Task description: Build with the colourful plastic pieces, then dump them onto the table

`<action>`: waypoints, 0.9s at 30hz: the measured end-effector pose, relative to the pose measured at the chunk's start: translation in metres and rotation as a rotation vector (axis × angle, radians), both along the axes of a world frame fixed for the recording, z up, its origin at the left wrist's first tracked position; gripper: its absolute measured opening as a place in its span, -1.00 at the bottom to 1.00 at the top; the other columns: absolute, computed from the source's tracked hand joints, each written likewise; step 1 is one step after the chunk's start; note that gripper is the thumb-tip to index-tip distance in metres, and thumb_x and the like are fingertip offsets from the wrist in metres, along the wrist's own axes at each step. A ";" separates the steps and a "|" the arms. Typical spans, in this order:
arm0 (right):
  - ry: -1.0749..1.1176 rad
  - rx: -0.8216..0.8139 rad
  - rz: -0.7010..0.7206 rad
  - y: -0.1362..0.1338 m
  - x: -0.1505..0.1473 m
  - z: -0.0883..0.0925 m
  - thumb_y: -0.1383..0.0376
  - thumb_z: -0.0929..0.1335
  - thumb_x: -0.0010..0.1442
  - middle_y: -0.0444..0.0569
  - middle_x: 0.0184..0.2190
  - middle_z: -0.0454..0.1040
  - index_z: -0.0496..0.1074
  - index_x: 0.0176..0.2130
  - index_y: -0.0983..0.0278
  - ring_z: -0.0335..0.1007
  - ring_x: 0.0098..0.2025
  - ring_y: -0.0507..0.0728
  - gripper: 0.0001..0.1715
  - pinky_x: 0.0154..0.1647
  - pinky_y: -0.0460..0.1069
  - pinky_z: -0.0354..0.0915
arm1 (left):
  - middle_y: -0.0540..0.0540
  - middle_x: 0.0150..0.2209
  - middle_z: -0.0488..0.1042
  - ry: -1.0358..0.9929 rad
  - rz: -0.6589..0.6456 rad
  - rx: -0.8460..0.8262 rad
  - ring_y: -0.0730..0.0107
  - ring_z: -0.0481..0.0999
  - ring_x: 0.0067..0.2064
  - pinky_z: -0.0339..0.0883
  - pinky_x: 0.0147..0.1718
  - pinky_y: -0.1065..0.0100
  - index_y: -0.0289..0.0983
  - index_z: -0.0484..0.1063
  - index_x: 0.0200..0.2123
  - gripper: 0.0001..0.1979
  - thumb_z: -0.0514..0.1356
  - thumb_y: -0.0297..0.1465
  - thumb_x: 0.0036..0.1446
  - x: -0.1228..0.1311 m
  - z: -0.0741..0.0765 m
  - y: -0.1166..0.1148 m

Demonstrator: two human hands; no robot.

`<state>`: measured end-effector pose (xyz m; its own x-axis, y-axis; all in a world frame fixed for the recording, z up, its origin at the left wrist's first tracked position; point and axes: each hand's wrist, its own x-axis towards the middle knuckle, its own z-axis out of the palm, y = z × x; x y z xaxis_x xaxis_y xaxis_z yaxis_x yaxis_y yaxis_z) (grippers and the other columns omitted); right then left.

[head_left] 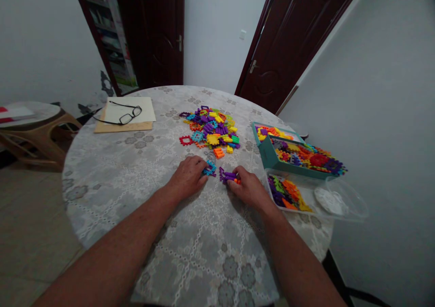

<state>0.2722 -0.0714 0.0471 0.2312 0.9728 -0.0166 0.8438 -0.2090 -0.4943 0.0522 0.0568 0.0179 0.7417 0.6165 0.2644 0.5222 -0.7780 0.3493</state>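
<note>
Near the middle of the table, my left hand [189,176] is closed on a blue toothed building block [210,167], with a bit of purple showing at its lower edge. Just across a small gap, my right hand [249,185] grips purple building blocks [228,175] that have some orange at the near end. The two held pieces are apart. Beyond the hands lies a heap of colourful plastic building blocks [212,128]. An orange block [219,153] and a small yellow block [229,150] sit at its near edge, closest to my hands.
On the right stand a green box [282,162] full of blocks, its lid [255,132] holding more, and a clear plastic tray [309,194] with blocks and white cord. Black eyeglasses [126,117] rest on paper [146,110] at the left. A patterned cloth covers the round table [190,252].
</note>
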 end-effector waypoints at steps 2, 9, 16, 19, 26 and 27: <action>0.123 0.027 -0.001 0.002 0.003 -0.002 0.18 0.41 0.31 -0.07 -0.31 0.56 0.43 -0.07 0.18 0.45 -0.26 0.15 -0.79 -0.26 -0.02 0.17 | -0.19 0.05 0.51 0.010 -0.006 0.008 0.03 0.43 0.12 0.33 0.19 0.03 -0.19 0.51 0.01 -0.75 0.24 -0.35 0.26 0.000 -0.002 0.001; 0.582 0.083 0.110 -0.004 0.004 0.022 0.06 0.42 0.33 -0.20 -0.39 0.44 0.44 0.02 0.15 0.34 -0.38 0.06 -0.66 -0.36 -0.05 0.20 | -0.24 0.05 0.52 0.011 -0.020 0.051 0.01 0.45 0.10 0.34 0.15 0.03 -0.22 0.53 0.01 -0.75 0.22 -0.36 0.28 0.000 -0.005 0.004; 0.538 0.117 0.029 0.014 0.048 0.087 0.04 0.48 0.26 -0.16 -0.38 0.45 0.48 0.01 0.16 0.31 -0.40 0.05 -0.59 -0.43 -0.08 0.22 | -0.23 0.05 0.53 0.010 -0.033 0.036 0.01 0.46 0.10 0.33 0.14 0.00 -0.22 0.54 -0.01 -0.77 0.20 -0.37 0.29 0.001 -0.005 0.001; 0.493 0.193 -0.169 0.051 0.103 0.100 0.02 0.50 0.20 -0.16 -0.43 0.45 0.50 -0.04 0.18 0.25 -0.49 0.02 -0.57 -0.51 -0.11 0.13 | -0.25 0.06 0.53 0.004 -0.028 0.022 -0.01 0.45 0.11 0.34 0.16 -0.02 -0.23 0.54 0.02 -0.74 0.20 -0.37 0.30 0.000 -0.005 0.000; 0.009 0.118 -0.598 0.126 0.224 0.110 0.07 0.51 0.21 0.02 -0.53 0.51 0.57 -0.17 0.38 0.37 -0.45 0.09 -0.60 -0.45 -0.05 0.23 | -0.24 0.07 0.53 -0.020 -0.014 -0.032 -0.03 0.46 0.14 0.36 0.20 -0.07 -0.18 0.53 0.02 -0.73 0.22 -0.37 0.27 -0.002 -0.003 -0.001; -0.022 0.090 -0.613 0.132 0.236 0.110 0.10 0.50 0.21 0.05 -0.53 0.51 0.58 -0.21 0.40 0.39 -0.44 0.11 -0.62 -0.43 -0.03 0.24 | -0.24 0.07 0.54 -0.023 -0.010 -0.041 -0.03 0.47 0.14 0.36 0.20 -0.07 -0.17 0.53 0.02 -0.73 0.22 -0.37 0.27 -0.002 -0.002 -0.002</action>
